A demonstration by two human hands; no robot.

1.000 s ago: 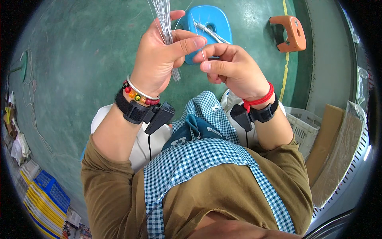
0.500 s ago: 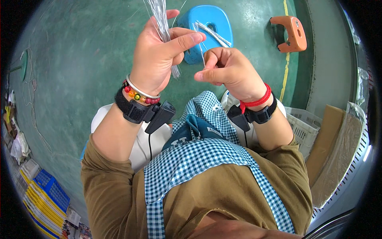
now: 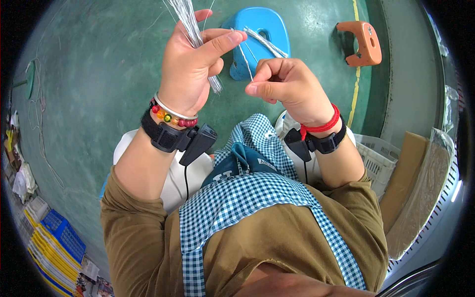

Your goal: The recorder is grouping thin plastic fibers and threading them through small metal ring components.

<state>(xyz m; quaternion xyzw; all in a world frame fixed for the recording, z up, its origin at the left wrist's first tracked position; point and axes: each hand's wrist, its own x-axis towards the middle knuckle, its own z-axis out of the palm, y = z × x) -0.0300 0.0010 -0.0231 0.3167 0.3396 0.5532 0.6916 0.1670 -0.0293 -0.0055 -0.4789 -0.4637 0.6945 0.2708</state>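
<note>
My left hand (image 3: 190, 62) is closed around a bundle of thin silvery wires (image 3: 186, 19), whose lower ends poke out under the palm. Between its thumb and forefinger it also pinches the upper end of a twisted pale strand (image 3: 246, 58). The lower end of that strand sits in the closed fingertips of my right hand (image 3: 289, 89). The strand runs slanted across the gap between both hands. Beyond them, a few more twisted strands (image 3: 267, 42) lie on a blue plastic stool (image 3: 274, 22).
An orange stool (image 3: 373, 44) stands at the far right, near a yellow floor line. To my right are a white crate (image 3: 377, 161) and a plastic-wrapped cardboard piece (image 3: 420, 188). Blue and yellow crates (image 3: 62, 235) are stacked at the lower left. Cord (image 3: 39, 128) trails over the green floor.
My left hand has shifted slightly left and up with the wires. My right hand has moved slightly right, so the gap between the hands is wider and more strand shows.
</note>
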